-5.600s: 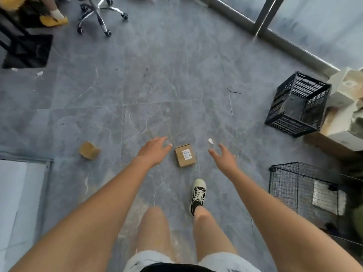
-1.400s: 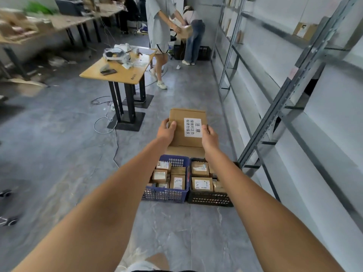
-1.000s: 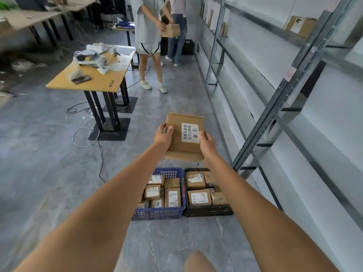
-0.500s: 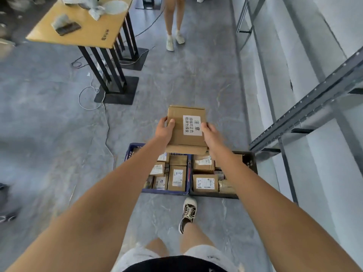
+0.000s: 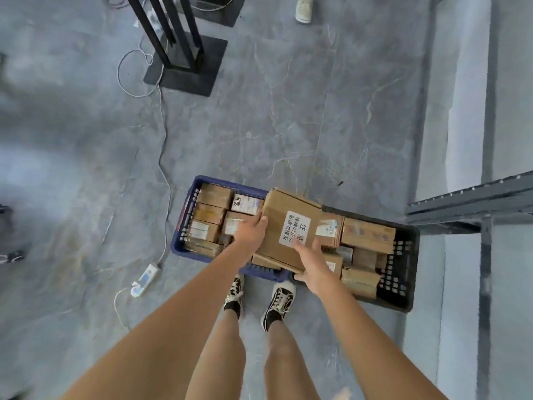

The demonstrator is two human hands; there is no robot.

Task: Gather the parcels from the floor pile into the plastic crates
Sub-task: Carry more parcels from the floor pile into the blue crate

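- Both arms reach forward and down from the bottom of the view, nearly straight, and meet over the crates.
- The left hand (image 5: 250, 230) grips the left edge of the box (image 5: 291, 226), fingers curled over the top face.
- The right hand (image 5: 313, 262) holds the near right corner of the box, thumb on the top face by the white label (image 5: 294, 232), fingers curled under the near edge.
- The box is flat, brown cardboard, tilted and turned at an angle, held above the seam where the two crates meet.
- The blue crate (image 5: 184, 226) sits on the floor to the left, packed with small parcels (image 5: 212, 217) in rows.
- The black crate (image 5: 403, 272) stands touching it on the right, holding more parcels, with bare mesh showing at its right end.
- Both feet in black sneakers (image 5: 278, 301) stand just before the crates.
- A power strip (image 5: 144, 280) lies on the grey floor to the left, its cable running up toward the black table legs (image 5: 184, 64).
- A grey shelf rail (image 5: 473, 200) juts in from the right above the black crate.
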